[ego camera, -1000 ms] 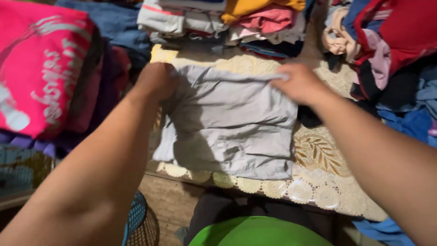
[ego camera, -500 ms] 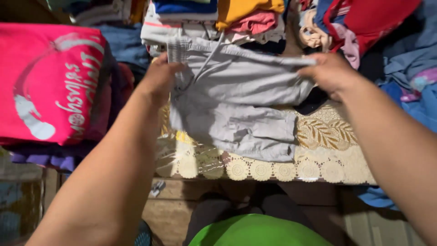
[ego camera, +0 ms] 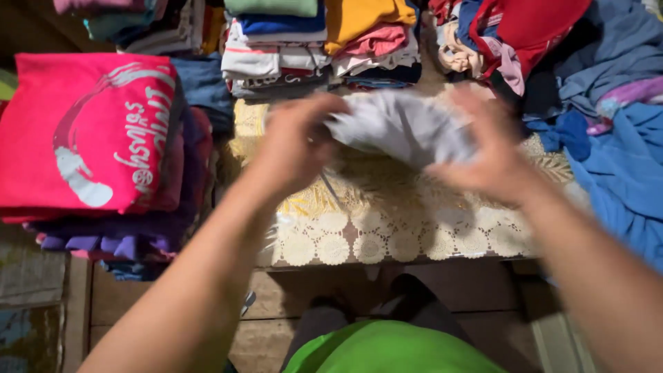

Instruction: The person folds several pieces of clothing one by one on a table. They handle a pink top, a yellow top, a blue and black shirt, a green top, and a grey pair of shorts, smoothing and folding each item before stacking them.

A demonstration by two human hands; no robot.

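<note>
Left hand [ego camera: 293, 141] and right hand [ego camera: 494, 152] both raised above the table, each gripping one end of a bunched light grey garment [ego camera: 404, 128]. Left fingers are curled closed on the garment's left end; right fingers are closed around its right end, palm toward the camera. Both hands are motion-blurred, so individual fingers are hard to separate. The garment hangs in the air between the hands, above the lace tablecloth [ego camera: 387, 238], not lying on it. A thin cord [ego camera: 330, 186] dangles from the garment's left side toward the cloth.

The cream and gold tablecloth covers the table's middle; its scalloped edge overhangs the near side.

Storage around the work area, all open piles, no closed containers seen:
- Left: folded stack topped by a pink printed shirt [ego camera: 86, 128], with purple folded clothes [ego camera: 103, 238] beneath it.
- Far edge: folded stacks, including a yellow top [ego camera: 362, 14], a pink piece [ego camera: 376, 41] and white striped items [ego camera: 259, 59].
- Right: loose heap with a red garment [ego camera: 542, 24] and blue clothes [ego camera: 621, 166], unfolded.

Near edge of view: green shirt [ego camera: 387, 349] on the person's own body.
</note>
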